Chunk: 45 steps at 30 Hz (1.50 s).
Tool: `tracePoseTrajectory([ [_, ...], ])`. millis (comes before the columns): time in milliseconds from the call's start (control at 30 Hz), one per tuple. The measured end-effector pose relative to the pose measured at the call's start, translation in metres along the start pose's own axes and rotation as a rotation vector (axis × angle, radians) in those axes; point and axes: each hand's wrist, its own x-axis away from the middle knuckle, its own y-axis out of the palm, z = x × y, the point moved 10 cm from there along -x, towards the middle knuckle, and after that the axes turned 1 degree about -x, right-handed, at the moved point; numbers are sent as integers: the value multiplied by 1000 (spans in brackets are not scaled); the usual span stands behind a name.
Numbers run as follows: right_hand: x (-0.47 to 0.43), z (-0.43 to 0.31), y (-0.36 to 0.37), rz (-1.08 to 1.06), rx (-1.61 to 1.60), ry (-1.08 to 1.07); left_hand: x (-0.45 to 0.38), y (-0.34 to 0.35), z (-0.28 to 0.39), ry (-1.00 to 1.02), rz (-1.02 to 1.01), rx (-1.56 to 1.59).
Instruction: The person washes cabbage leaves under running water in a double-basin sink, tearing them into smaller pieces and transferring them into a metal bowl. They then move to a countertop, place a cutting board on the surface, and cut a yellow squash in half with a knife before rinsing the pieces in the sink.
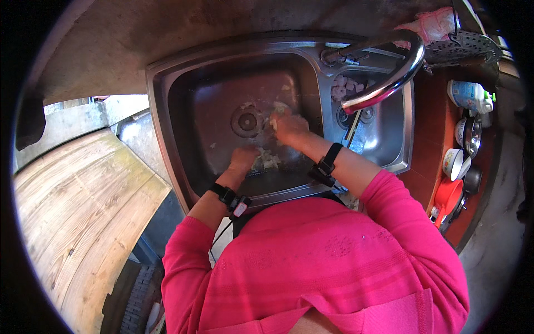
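Note:
Both my hands are down inside the large basin of a stainless steel double sink (196,137). My right hand (291,128) is curled around some pale, wet scraps (280,107), right of the round drain strainer (247,122). Nearer to me, my left hand (245,159) touches or lies against a small heap of pale scraps (269,160). Its fingers are blurred, so I cannot tell whether they grip any. Small pale bits also cling to the basin floor around the drain. What the scraps are is not clear.
A curved chrome faucet (411,58) arches over the small right basin (384,142), which holds pinkish-white chunks (344,87) and a long thin utensil (354,127). Rightward stand a detergent jug (465,96), a floral bowl (452,163) and a red plastic dipper (448,196). A wooden board surface (83,200) lies left.

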Motion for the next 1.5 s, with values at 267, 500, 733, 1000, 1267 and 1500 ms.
tracePoseTrajectory([
  [267, -16, -18, -35, 177, 255, -121, -6, -61, -78, -418, 336, -61],
  [500, -17, 25, 38, -129, -80, 64, -4, -5, -64, -321, -95, 378],
  [733, 6, 28, 109, -374, -468, 163, 19, 44, 18, -575, -360, 1307],
  [1000, 68, -19, 67, -639, -1096, 88, 20, 50, 54, -721, -408, 1664],
  [1267, 88, -44, -47, 95, -278, -275, -5, 10, 98, -322, -383, 2096],
  [1500, 106, -61, -83, 30, -334, -343, 33, -29, 114, -184, -437, 2067],
])
